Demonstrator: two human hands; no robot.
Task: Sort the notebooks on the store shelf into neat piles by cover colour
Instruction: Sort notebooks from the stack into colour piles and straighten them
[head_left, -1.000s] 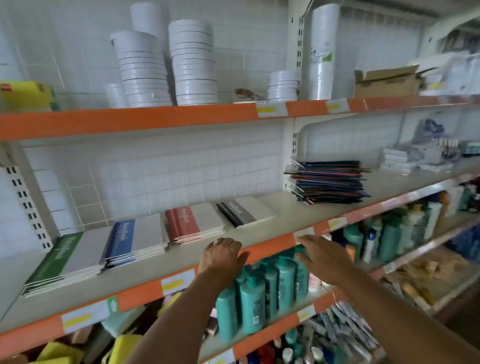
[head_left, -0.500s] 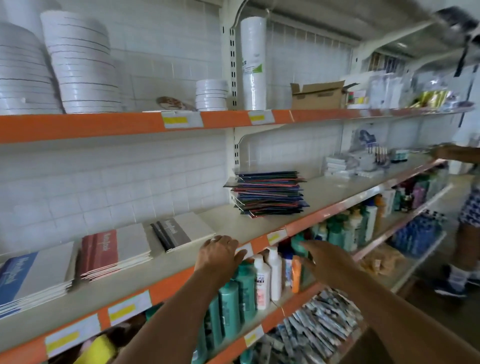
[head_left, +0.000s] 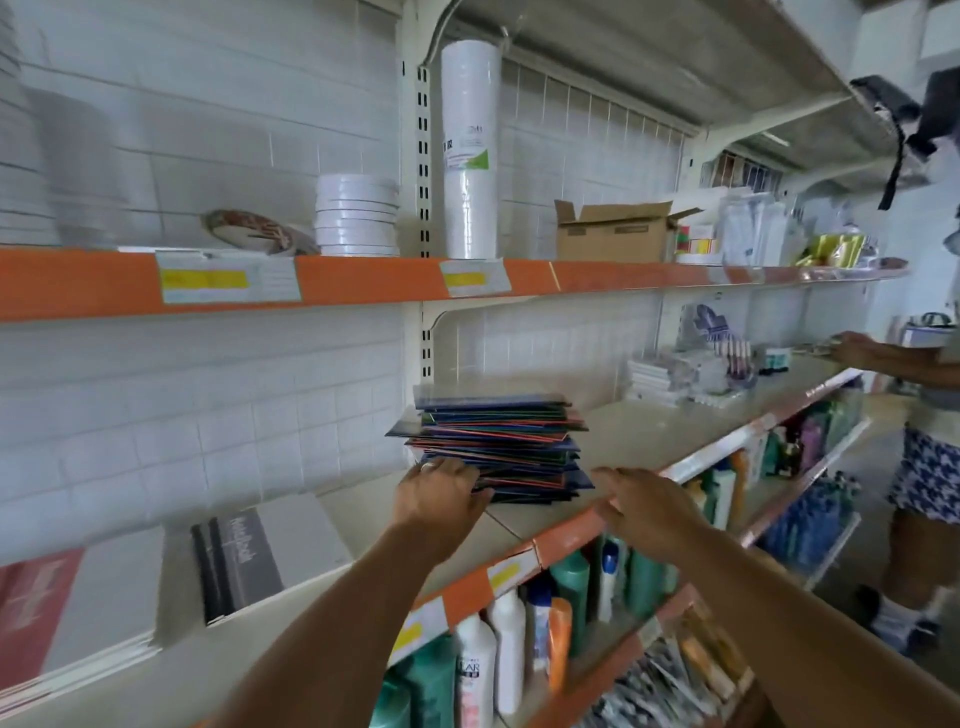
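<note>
A messy stack of mixed-colour notebooks lies on the middle shelf beside the white upright. My left hand reaches the stack's lower left corner, its fingers touching the bottom edges. My right hand hovers with fingers spread just right of the stack, over the orange shelf lip, holding nothing. To the left lie two sorted piles: a grey-covered pile and a red-covered pile.
Another person stands at the right, a hand on the same shelf. White packs and small goods sit further along. Plates, a roll and a cardboard box fill the shelf above. Bottles stand on the shelf below.
The view swung right along the shelf. Both hands rose from the orange shelf lip toward the mixed stack, and my left hand now touches it. The green and blue piles left view.
</note>
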